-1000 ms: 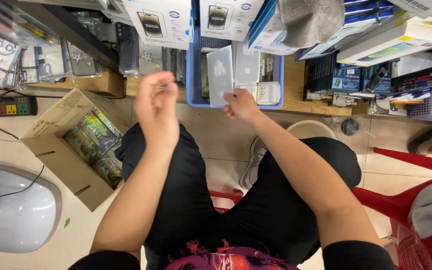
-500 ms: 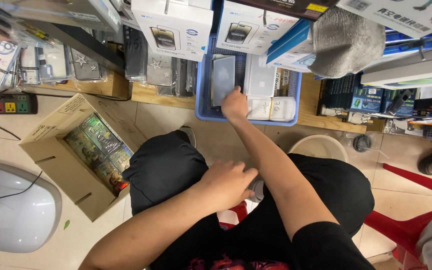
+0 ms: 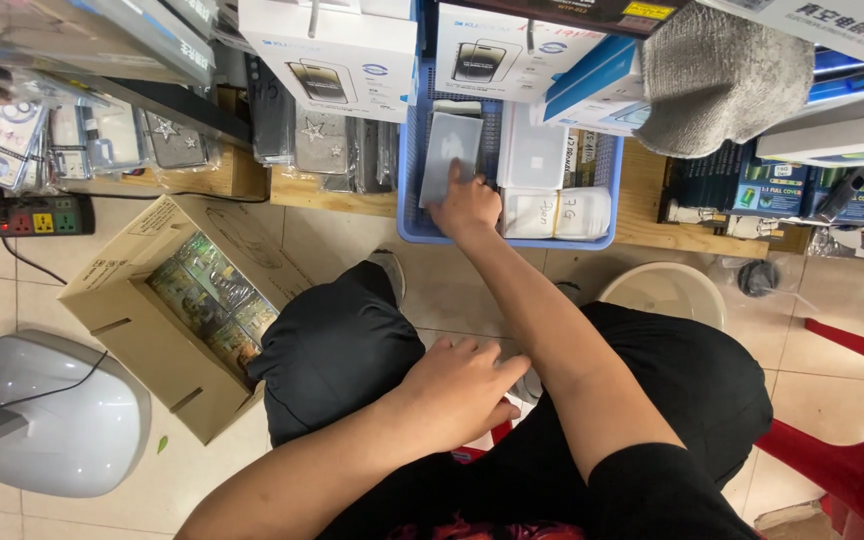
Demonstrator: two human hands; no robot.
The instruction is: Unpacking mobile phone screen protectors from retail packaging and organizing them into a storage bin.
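Since half a second ago the left hand (image 3: 462,385) has come a little closer to the body and now lies between the two knees, and the right hand (image 3: 465,203) has pushed a bit deeper into the blue basket (image 3: 412,180); one second ago both hands were lifted in front of the shelf.

In the head view, the right hand is inside the blue basket, at its front left part. Its fingers are bent down and press on a flat grey packet (image 3: 449,150); whether they pinch it or only touch it cannot be told. The packet is thin, rectangular, pale grey and a little shiny, like a plastic sleeve, and it leans upright against the left side of the basket. Just right of it in the same basket stands a white flat packet (image 3: 534,157), and in front of that lies a white bundle with a band around it (image 3: 557,213).

The left hand is well apart from the basket, toward the body. Its fingers are loosely curled, palm down, and hold nothing.

Left of the basket, on the floor, an open cardboard box (image 3: 137,325) holds colourful packs. Right of the basket a grey knitted cloth (image 3: 722,75) hangs over boxes.
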